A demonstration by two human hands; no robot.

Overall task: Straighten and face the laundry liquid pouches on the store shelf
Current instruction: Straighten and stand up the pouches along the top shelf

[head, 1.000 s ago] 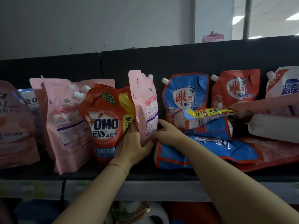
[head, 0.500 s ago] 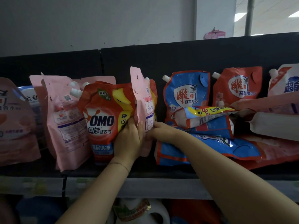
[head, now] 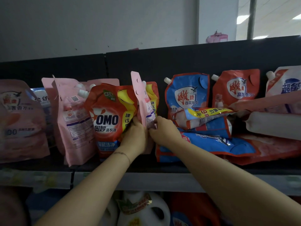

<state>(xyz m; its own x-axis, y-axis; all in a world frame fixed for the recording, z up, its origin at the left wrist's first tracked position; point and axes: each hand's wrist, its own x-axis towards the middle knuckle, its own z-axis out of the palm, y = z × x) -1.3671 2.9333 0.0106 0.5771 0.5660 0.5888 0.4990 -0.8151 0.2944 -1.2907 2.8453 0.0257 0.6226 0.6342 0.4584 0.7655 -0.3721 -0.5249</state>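
Observation:
A pink pouch (head: 141,101) stands almost edge-on in the middle of the shelf. My left hand (head: 134,137) grips its lower left side and my right hand (head: 162,129) pinches its lower right edge. A red OMO pouch (head: 109,118) stands upright and faces front just left of it. A second OMO pouch (head: 153,98) shows behind the pink one. Further left stand more pink pouches (head: 71,118), back side out. To the right, blue pouches (head: 187,93) and red pouches (head: 236,88) stand at the back, with several pouches (head: 208,141) lying flat in front.
The shelf's front rail (head: 146,181) runs across below my arms. White and red detergent bottles (head: 143,209) stand on the shelf underneath. A dark back panel (head: 162,62) closes the shelf behind. A large pink pouch (head: 21,121) fills the far left.
The pink pouch has turned from showing its back label to nearly edge-on. Both hands have closed in on its lower part, and the second OMO pouch behind it has come into sight.

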